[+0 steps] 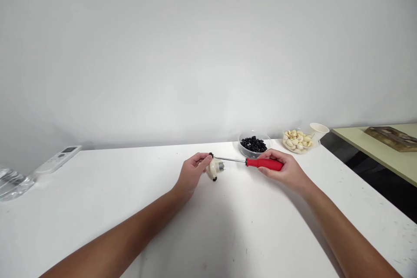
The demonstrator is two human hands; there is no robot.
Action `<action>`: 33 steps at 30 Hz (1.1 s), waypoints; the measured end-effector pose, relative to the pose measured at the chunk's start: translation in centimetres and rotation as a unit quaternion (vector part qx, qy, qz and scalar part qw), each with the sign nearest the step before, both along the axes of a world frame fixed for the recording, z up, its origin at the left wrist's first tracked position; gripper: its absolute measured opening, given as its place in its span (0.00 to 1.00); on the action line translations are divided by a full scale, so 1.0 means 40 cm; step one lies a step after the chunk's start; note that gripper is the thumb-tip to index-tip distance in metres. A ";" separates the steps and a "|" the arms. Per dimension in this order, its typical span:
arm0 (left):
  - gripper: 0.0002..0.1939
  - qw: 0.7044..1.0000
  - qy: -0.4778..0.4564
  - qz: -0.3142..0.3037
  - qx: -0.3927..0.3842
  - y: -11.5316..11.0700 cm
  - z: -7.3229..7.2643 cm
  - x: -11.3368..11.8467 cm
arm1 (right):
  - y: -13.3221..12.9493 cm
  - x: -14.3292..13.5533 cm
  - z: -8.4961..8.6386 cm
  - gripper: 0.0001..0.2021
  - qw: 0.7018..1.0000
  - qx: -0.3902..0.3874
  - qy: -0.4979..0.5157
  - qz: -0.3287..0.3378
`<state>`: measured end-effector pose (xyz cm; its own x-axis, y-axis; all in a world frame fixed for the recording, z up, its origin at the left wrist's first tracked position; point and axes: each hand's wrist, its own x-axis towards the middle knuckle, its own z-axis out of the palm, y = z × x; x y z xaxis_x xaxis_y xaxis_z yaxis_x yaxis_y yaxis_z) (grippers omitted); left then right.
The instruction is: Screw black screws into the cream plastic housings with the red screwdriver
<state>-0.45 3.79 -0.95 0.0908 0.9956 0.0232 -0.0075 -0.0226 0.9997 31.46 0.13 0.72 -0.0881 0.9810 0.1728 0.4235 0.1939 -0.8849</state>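
Across the middle of the white table (130, 213), a small cream part (213, 167) with a grey motor-like end (221, 166) is pinched in the left hand (194, 168), the fingers pressed about its left side. The two hands are set apart, bridged only by a red-handled screwdriver (265, 163), whose handle is wrapped by the right hand (286, 170) and whose steel shaft (230, 159) is pointed leftward to the black fitting (211, 155) at the part's far edge. Whether the tip is truly seated cannot be told, as it is tiny and close to the left fingertips. For this step to be done well, the tip should be fully seated before any turn is made, and the shaft should be lined up with whatever is being driven. Light, even pressure along the shaft is probably best, with the part gripped firmly against twisting and the left fingertips placed out of the line of a slip. Farther off, beyond the shaft, black pieces (253, 143) are held in a clear tub (253, 154); to the right, pale pieces (295, 139) are gathered beside a white cup (319, 129), before the wall (208, 52).
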 end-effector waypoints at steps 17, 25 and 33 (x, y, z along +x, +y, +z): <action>0.15 1.000 0.001 0.000 0.001 -0.004 0.007 0.001 | -0.003 -0.003 0.005 0.12 1.000 0.003 -0.013 -0.008; 0.16 1.000 -0.002 -0.011 -0.003 -0.001 0.006 -0.003 | -0.002 0.005 0.010 0.16 1.000 0.011 -0.020 -0.005; 0.15 1.000 -0.008 -0.021 -0.005 -0.001 0.007 -0.001 | 0.000 0.000 0.016 0.17 1.000 0.021 -0.013 -0.003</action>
<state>-0.49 3.76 -0.68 0.1318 0.9912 0.0144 -0.0250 -0.0112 0.9996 31.44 0.14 1.36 -0.0874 0.9734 0.2119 0.4466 0.2284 -0.8651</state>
